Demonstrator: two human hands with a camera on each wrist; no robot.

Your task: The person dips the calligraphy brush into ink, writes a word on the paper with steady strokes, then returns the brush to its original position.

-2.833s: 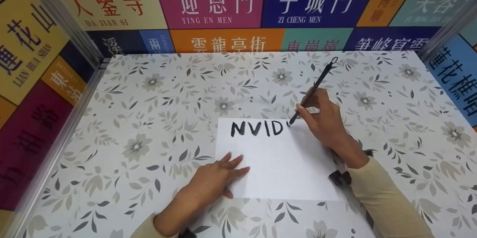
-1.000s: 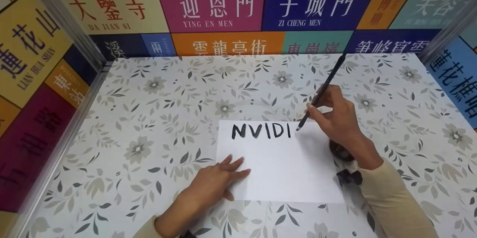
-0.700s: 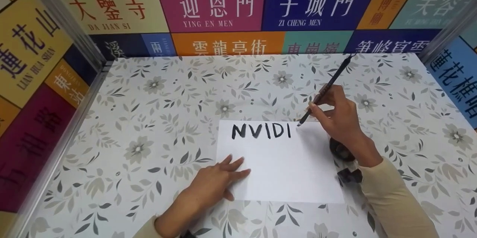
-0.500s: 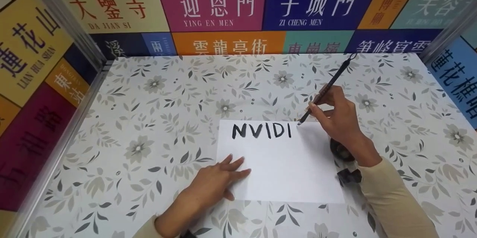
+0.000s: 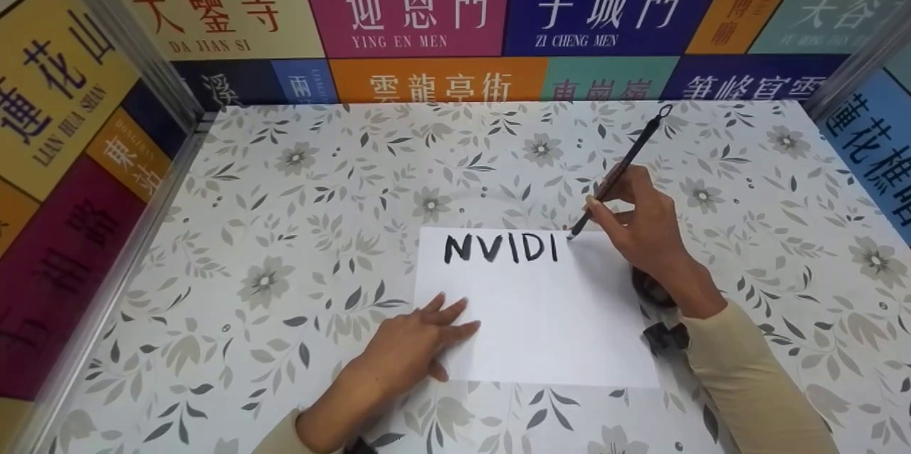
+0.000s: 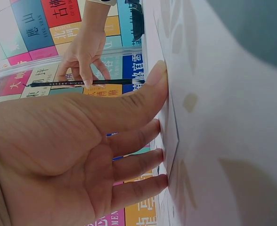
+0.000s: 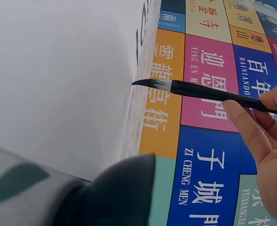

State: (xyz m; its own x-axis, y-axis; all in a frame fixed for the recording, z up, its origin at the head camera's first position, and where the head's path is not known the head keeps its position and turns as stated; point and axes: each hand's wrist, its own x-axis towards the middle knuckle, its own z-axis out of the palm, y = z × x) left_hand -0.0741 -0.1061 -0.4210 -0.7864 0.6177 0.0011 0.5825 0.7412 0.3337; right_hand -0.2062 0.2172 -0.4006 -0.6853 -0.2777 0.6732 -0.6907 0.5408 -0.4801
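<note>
A sheet of white paper lies on the table, with black brushed letters reading "NVIDI" along its top. My left hand rests fingertips and thumb on the sheet's lower left part, fingers spread; the left wrist view shows the thumb at the paper. My right hand pinches a black writing brush by its handle, tilted, its looped end up and right. In the right wrist view the bristles are black with a pale base. Their tip is at the paper right of the last letter; contact is unclear.
A dark round dish stands beside the paper's right edge, partly hidden by my right wrist. The floral-covered table is bounded by colourful printed panels at the back and sides. A black wrist mount sits by my right sleeve.
Since the earliest frame the last "I" has been brushed, and my right hand has moved right with the brush. Then the tip moved up slightly towards the paper's top edge. My left hand stays in place.
</note>
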